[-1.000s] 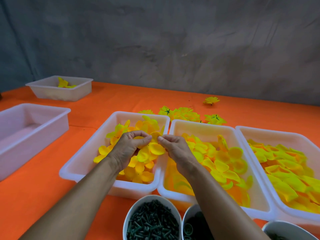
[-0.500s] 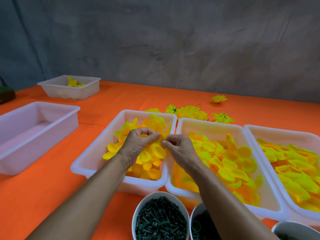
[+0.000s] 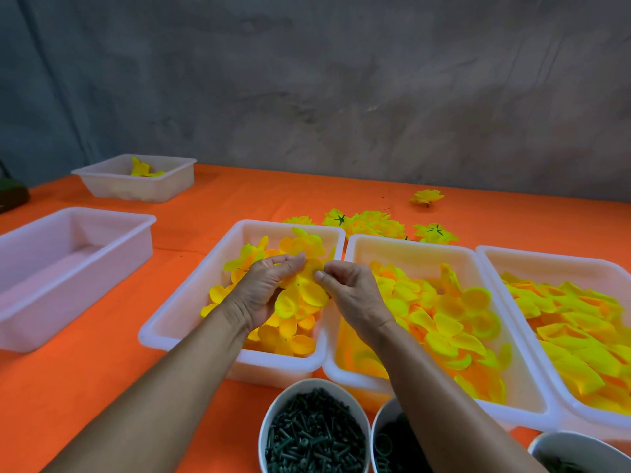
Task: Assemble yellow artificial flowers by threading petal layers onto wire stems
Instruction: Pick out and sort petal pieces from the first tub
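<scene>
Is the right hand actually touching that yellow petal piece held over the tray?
Touching. The head view shows the right hand pinching the edge of the yellow petal layer with thumb and fingertips, while the left hand holds it from the other side.

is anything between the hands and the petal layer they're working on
Nothing visible. The left hand and right hand both already pinch the petal layer, held over the leftmost petal tray.
</scene>
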{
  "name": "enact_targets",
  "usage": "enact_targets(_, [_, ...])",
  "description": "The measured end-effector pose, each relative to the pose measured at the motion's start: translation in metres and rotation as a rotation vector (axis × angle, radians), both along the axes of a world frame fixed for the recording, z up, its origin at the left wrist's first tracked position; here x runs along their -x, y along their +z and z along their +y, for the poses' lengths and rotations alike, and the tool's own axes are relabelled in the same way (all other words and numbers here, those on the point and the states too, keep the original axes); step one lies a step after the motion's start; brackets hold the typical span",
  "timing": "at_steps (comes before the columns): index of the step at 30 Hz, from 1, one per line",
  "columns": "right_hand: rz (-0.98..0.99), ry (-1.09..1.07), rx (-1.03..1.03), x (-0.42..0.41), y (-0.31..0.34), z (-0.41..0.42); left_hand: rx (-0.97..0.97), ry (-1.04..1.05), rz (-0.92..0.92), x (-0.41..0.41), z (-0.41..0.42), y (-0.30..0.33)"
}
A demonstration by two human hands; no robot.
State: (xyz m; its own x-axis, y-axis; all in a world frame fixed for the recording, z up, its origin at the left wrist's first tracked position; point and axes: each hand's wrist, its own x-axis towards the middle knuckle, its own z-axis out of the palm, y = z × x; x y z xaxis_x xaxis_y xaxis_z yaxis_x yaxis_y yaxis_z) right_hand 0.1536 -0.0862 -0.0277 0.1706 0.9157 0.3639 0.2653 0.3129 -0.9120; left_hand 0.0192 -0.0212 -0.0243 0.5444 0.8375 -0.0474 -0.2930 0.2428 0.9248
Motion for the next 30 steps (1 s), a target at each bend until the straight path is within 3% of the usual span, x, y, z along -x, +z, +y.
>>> enact_targets(6, [0.009, -0.239, -0.029, -0.004, -0.002, 0.006, -0.075, 0.101, 0.072, -0.002, -0.004, -0.001])
enact_targets(10, [0.020, -0.148, 0.009, 0.000, -0.002, 0.004, -0.127, 0.291, 0.125, 0.000, -0.002, -0.001])
enact_targets(16, [0.109, -0.019, 0.047, -0.005, -0.003, 0.002, -0.126, 0.371, 0.090, 0.000, -0.001, -0.003])
enact_targets(22, [0.188, 0.045, 0.078, -0.008, 0.001, -0.002, -0.132, 0.274, 0.111, 0.001, -0.001, -0.003])
enact_targets(27, [-0.004, -0.209, 0.068, -0.002, -0.004, 0.004, -0.220, 0.174, 0.129, -0.001, -0.006, 0.001])
enact_targets(30, [0.017, -0.254, 0.050, -0.004, -0.005, 0.006, -0.302, 0.165, 0.209, -0.003, -0.012, 0.001])
